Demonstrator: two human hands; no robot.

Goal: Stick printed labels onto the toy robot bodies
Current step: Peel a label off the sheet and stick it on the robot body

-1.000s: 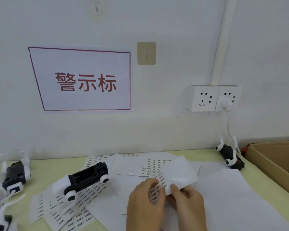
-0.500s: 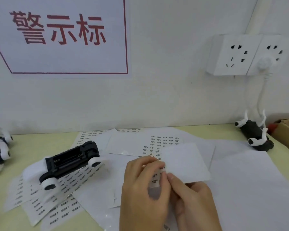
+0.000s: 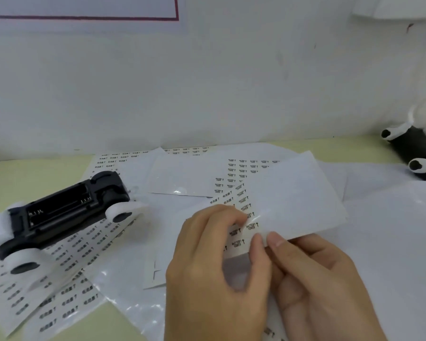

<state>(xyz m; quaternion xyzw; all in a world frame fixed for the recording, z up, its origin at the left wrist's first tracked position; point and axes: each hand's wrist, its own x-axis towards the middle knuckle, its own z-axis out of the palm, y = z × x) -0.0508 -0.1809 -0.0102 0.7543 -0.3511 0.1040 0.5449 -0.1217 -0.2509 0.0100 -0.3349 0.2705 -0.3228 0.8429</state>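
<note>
Since the earlier frames, the view is being tilted further down and drawn closer, so that the red-bordered wall sign (image 3: 84,11) is now being cut to its lower edge and the socket block is nearly being lost at the upper right, while both hands are being seen larger and the label sheet (image 3: 288,200) is being held a little higher between them. That sheet, printed with small "BATTERY COVER" labels along its left part and blank on the right, is being pinched at its lower edge by the thumb and forefinger of the right hand (image 3: 322,286). Its printed corner is being gripped by the curled fingers of the left hand (image 3: 214,274), whose thumb is being pressed beside the right thumb; whether a single label is being lifted cannot be told. A black toy robot body (image 3: 62,212) with white wheels is being left lying underside up on other label sheets (image 3: 67,286) at the left, its open battery compartment being shown, well apart from the hands. More printed sheets (image 3: 187,178) are being spread across the pale green table (image 3: 15,178) behind the hands. At the far right edge, a second dark toy body (image 3: 411,148) with white limbs is being only partly shown against the wall.
</note>
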